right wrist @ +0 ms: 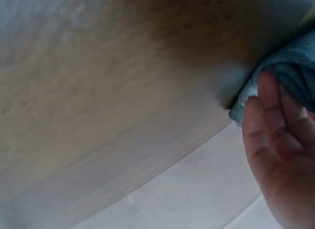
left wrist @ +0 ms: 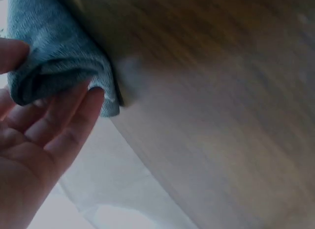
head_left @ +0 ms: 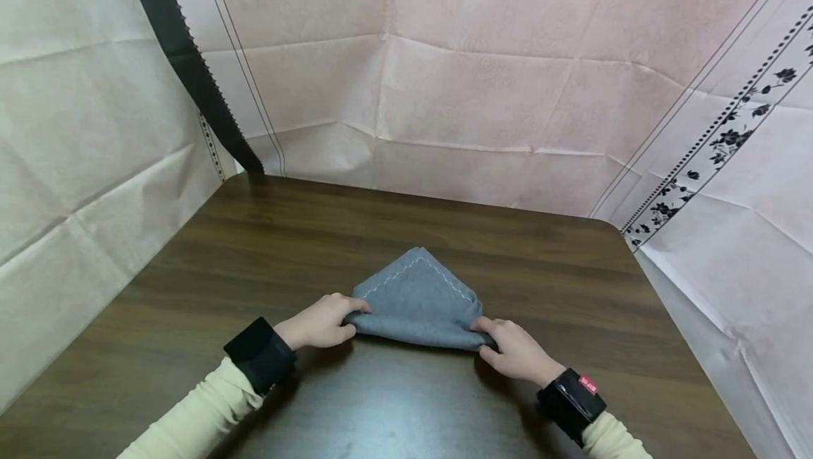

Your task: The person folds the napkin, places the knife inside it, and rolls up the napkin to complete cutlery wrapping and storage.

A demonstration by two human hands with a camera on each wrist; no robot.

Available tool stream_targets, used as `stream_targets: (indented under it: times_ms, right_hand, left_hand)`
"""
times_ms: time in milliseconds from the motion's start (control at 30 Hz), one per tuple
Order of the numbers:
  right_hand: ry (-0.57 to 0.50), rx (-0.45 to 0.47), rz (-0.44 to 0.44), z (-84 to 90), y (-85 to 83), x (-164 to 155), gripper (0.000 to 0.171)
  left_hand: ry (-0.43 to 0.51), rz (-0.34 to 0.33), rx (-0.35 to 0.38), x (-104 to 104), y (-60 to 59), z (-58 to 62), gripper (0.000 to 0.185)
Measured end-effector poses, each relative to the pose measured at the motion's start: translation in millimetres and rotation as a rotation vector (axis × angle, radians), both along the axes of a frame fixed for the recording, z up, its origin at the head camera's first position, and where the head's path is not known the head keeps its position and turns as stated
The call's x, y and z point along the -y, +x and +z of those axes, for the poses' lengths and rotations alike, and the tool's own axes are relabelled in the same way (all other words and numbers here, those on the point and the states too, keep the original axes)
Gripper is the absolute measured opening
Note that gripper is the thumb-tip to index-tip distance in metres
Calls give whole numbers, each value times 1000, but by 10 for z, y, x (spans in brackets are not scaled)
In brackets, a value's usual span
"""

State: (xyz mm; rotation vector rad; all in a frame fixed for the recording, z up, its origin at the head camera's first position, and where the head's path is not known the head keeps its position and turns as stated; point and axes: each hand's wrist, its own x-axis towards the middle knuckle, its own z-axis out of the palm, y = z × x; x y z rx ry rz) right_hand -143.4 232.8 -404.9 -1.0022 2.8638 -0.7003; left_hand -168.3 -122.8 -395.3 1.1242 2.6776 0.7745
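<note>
A blue-grey cloth [head_left: 416, 296] with pale stitching lies on the table, its far part a triangle pointing away and its near edge rolled into a thick fold. My left hand [head_left: 325, 319] grips the left end of that roll, thumb on the near side and fingers over it. At the other end my right hand [head_left: 513, 347] pinches the roll between thumb and fingers. In the left wrist view the layered end of the cloth [left wrist: 59, 56] sits between thumb and fingers. The right wrist view shows fingers [right wrist: 268, 111] against the cloth's folded end [right wrist: 295, 66].
The dark wooden table [head_left: 190, 268] has rounded far corners. Pale patterned sheeting [head_left: 470, 92] hangs behind it and along both sides, with a black strip [head_left: 190, 63] at the back left. Each wrist wears a black band [head_left: 262, 354].
</note>
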Motion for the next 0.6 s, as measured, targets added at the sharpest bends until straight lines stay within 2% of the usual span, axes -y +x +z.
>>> stream_targets:
  times_ms: [133,233,367,467,533,600]
  right_hand:
    - [-91,90,40,20,-32,-47,24]
    - [-143,175,11,54,-68,-59,23]
    - [-197,314,-128,118,-127,-37,21]
    - [-235,385,-240,150,-174,5,19]
    - [-238,397,-297,159,-204,39,18]
    - [-233,399,-343,165,-231,73,17]
  left_hand:
    - [91,-13,87,72,-61,-7,33]
    - [146,-1,125,111,-112,-15,29]
    - [171,65,202,121,-177,-12,25]
    - [171,122,259,103,-214,-5,26]
    - [159,144,258,85,-235,-6,27]
    - [133,155,189,67,-261,-13,27]
